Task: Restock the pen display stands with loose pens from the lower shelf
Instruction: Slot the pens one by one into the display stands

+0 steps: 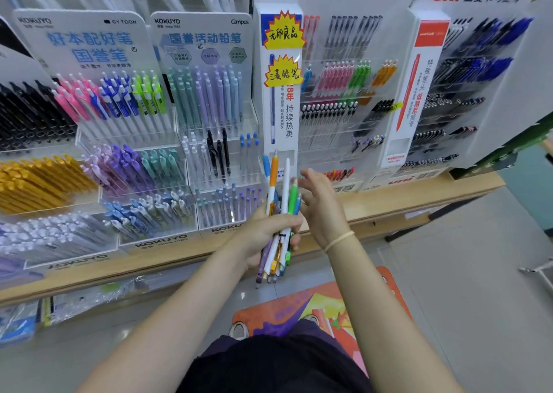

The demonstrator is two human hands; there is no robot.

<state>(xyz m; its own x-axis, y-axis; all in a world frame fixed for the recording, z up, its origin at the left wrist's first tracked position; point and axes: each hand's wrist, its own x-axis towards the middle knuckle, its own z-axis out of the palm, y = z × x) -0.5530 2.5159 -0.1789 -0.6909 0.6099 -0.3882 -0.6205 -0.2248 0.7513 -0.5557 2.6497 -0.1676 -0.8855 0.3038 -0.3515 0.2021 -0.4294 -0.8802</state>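
Plastic pens (279, 213) bundled in left hand (266, 231), right hand (320, 204) beside

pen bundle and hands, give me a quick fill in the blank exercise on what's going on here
1. The bundle of pens is gripped by the ____ hand.
2. The right hand wears a thin band on its ____.
3. The tallest pen in the bundle has an ____ grip.

Missing words: left; wrist; orange

I see orange, white, green and blue pens (279, 213) in the bundle; at nine o'clock, yellow pens (36, 183); at six o'clock, an orange mat (299, 312).
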